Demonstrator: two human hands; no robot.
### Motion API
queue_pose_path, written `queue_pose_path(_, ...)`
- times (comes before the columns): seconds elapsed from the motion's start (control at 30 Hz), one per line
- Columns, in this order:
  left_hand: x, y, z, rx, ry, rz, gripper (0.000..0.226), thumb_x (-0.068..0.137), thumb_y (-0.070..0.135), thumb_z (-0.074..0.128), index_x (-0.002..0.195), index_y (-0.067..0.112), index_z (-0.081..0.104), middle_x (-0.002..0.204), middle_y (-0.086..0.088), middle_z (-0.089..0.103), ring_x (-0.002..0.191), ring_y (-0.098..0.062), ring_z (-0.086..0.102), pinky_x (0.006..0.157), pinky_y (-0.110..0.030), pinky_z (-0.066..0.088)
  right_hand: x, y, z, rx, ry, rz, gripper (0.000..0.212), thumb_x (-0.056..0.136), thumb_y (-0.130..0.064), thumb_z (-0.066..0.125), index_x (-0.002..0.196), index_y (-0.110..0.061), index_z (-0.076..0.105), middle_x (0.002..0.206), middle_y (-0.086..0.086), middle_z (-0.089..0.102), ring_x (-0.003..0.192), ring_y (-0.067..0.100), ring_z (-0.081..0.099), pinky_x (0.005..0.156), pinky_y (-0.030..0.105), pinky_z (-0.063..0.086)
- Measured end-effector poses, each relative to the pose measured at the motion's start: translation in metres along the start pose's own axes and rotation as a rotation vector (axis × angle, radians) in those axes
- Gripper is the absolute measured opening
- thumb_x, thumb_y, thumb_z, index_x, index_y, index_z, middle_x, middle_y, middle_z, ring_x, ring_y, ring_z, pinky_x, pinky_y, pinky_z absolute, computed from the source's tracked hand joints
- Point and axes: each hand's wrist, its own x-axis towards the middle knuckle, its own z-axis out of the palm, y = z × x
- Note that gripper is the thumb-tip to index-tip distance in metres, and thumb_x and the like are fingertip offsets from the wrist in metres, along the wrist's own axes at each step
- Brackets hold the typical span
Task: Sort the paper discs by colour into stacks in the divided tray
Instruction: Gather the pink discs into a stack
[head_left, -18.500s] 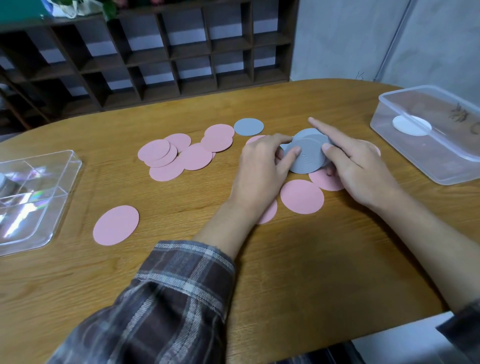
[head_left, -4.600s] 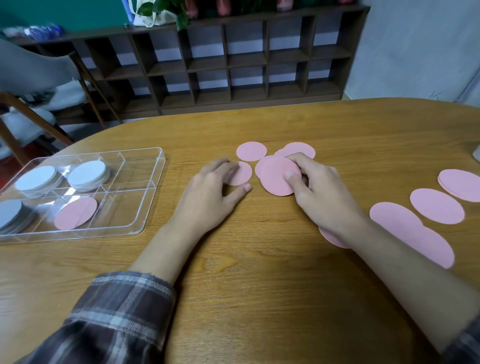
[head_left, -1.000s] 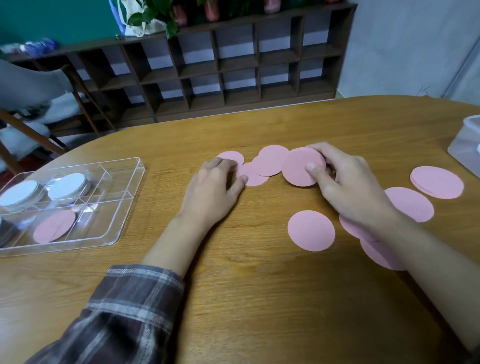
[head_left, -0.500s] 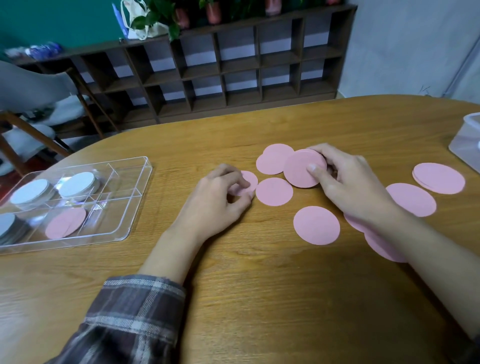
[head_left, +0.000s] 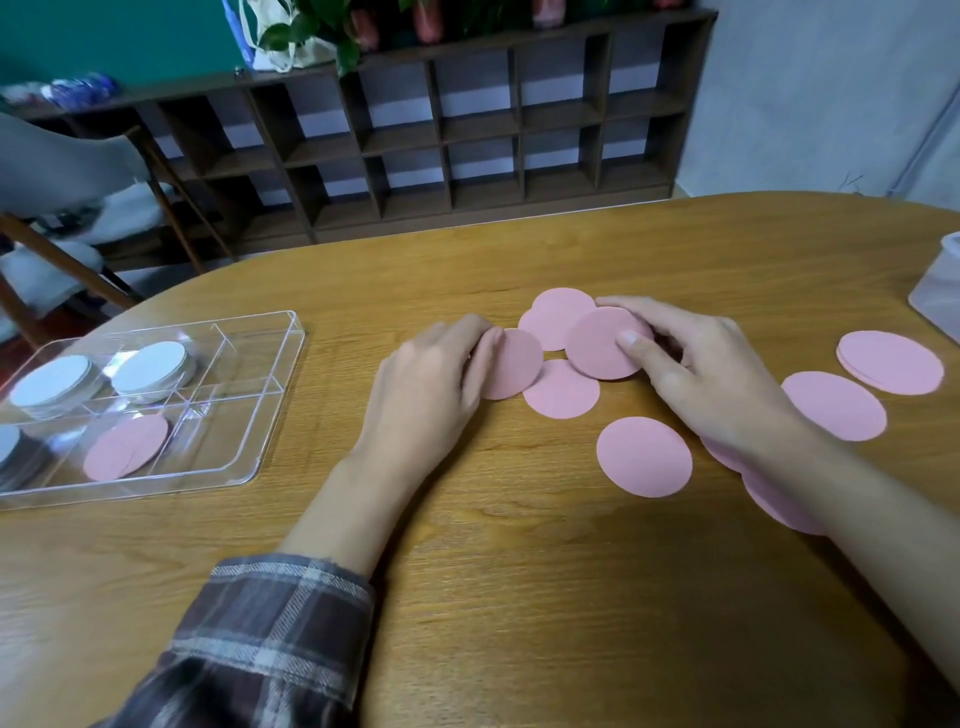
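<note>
My left grip (head_left: 436, 384) just pinched pink disc (head_left: 511, 364) off tabletop (head_left: 519, 597); right grip (head_left: 711, 379) holds pink stack (head_left: 597, 345); merge next

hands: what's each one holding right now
Left hand: closed on a pink disc, gripping its edge.
Right hand: closed on another pink disc, thumb on top.

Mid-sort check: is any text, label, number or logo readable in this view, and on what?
No readable text anywhere in this view.
Blank faces: pink discs on the table, white discs in the divided tray.
No label visible: clear box at the right edge.
Too blurred to read, if printed at all: white bag and blue-patterned packet on the shelf top.
</note>
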Motion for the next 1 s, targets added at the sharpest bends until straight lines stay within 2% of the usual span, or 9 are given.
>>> queue_pose_path(0.1, 0.002, 0.006, 0.003, -0.156, 0.020, -0.024, 0.022, 0.109, 0.021, 0.053, 0.094, 0.012, 0.067, 0.074, 0.018, 0.053, 0.067, 0.000, 0.050, 0.067, -0.017, 0.038, -0.001, -0.002, 0.000, 0.004, -0.006, -0.008, 0.035, 0.105, -0.021, 0.054, 0.135, -0.037, 0.064, 0.111, -0.005, 0.074, 0.099, 0.027, 0.065, 0.088, 0.036, 0.047)
queue_pose_path(0.17, 0.002, 0.008, 0.004, -0.273, -0.022, -0.094, 0.021, 0.108, 0.018, 0.056, 0.094, 0.011, 0.070, 0.065, 0.018, 0.059, 0.060, 0.001, 0.057, 0.066, -0.012, 0.042, -0.001, -0.003, 0.001, 0.015, -0.010, -0.009, 0.035, 0.105, -0.022, 0.054, 0.135, -0.038, 0.064, 0.107, 0.000, 0.074, 0.093, 0.027, 0.064, 0.085, 0.037, 0.047)
queue_pose_path(0.23, 0.001, 0.012, 0.007, -0.420, -0.084, -0.179, 0.016, 0.106, 0.015, 0.059, 0.097, 0.010, 0.072, 0.060, 0.005, 0.067, 0.053, -0.010, 0.066, 0.063, -0.020, 0.055, -0.001, -0.005, 0.001, 0.022, -0.018, -0.008, 0.035, 0.105, -0.021, 0.053, 0.135, -0.038, 0.063, 0.097, 0.005, 0.073, 0.081, 0.026, 0.060, 0.080, 0.038, 0.048)
queue_pose_path(0.37, 0.000, 0.022, 0.009, -0.594, -0.105, -0.299, 0.010, 0.099, 0.009, 0.068, 0.108, 0.010, 0.073, 0.074, -0.005, 0.076, 0.066, -0.015, 0.077, 0.069, -0.031, 0.065, -0.001, -0.005, 0.002, 0.052, -0.056, -0.008, 0.036, 0.107, -0.017, 0.050, 0.136, -0.033, 0.064, 0.073, -0.020, 0.064, 0.070, 0.010, 0.056, 0.069, 0.020, 0.042)
queue_pose_path(0.53, -0.002, 0.035, 0.011, -0.643, -0.096, -0.403, 0.017, 0.095, 0.015, 0.077, 0.111, 0.011, 0.076, 0.072, -0.004, 0.078, 0.068, -0.013, 0.078, 0.075, -0.037, 0.065, -0.002, -0.010, 0.007, 0.075, -0.133, -0.006, 0.036, 0.108, -0.031, 0.048, 0.141, -0.036, 0.060, 0.069, -0.003, 0.062, 0.069, 0.010, 0.058, 0.069, 0.020, 0.044)
queue_pose_path(0.7, -0.004, 0.028, 0.018, -0.442, -0.057, -0.286, 0.016, 0.089, 0.028, 0.083, 0.100, 0.018, 0.079, 0.074, 0.004, 0.075, 0.067, -0.009, 0.070, 0.071, -0.023, 0.056, -0.001, -0.011, 0.010, -0.049, -0.135, -0.062, 0.038, 0.104, -0.020, 0.056, 0.141, -0.027, 0.060, 0.085, 0.004, 0.068, 0.078, 0.015, 0.058, 0.074, 0.026, 0.044)
queue_pose_path(0.77, -0.005, 0.020, 0.021, -0.316, -0.113, -0.200, 0.031, 0.086, 0.039, 0.084, 0.111, 0.021, 0.078, 0.095, 0.008, 0.074, 0.085, -0.007, 0.067, 0.081, -0.022, 0.052, -0.001, -0.008, 0.006, -0.055, -0.099, -0.052, 0.036, 0.105, -0.019, 0.054, 0.139, -0.028, 0.060, 0.098, 0.005, 0.072, 0.088, 0.019, 0.062, 0.082, 0.031, 0.047)
queue_pose_path(0.87, -0.007, 0.011, 0.025, -0.159, -0.298, -0.090, 0.053, 0.085, 0.059, 0.075, 0.129, 0.029, 0.070, 0.127, 0.016, 0.068, 0.116, -0.010, 0.058, 0.102, -0.032, 0.047, 0.000, -0.004, 0.002, -0.049, -0.031, -0.003, 0.035, 0.106, -0.021, 0.051, 0.139, -0.032, 0.058, 0.106, 0.006, 0.072, 0.096, 0.024, 0.063, 0.088, 0.042, 0.050)
queue_pose_path(1.0, -0.008, 0.010, 0.024, -0.127, -0.320, -0.034, 0.049, 0.087, 0.060, 0.072, 0.124, 0.028, 0.073, 0.128, 0.018, 0.068, 0.116, -0.009, 0.054, 0.101, -0.028, 0.044, -0.001, -0.005, 0.000, -0.076, 0.013, 0.017, 0.036, 0.106, -0.022, 0.050, 0.139, -0.031, 0.058, 0.114, -0.002, 0.071, 0.102, 0.020, 0.062, 0.089, 0.042, 0.051)
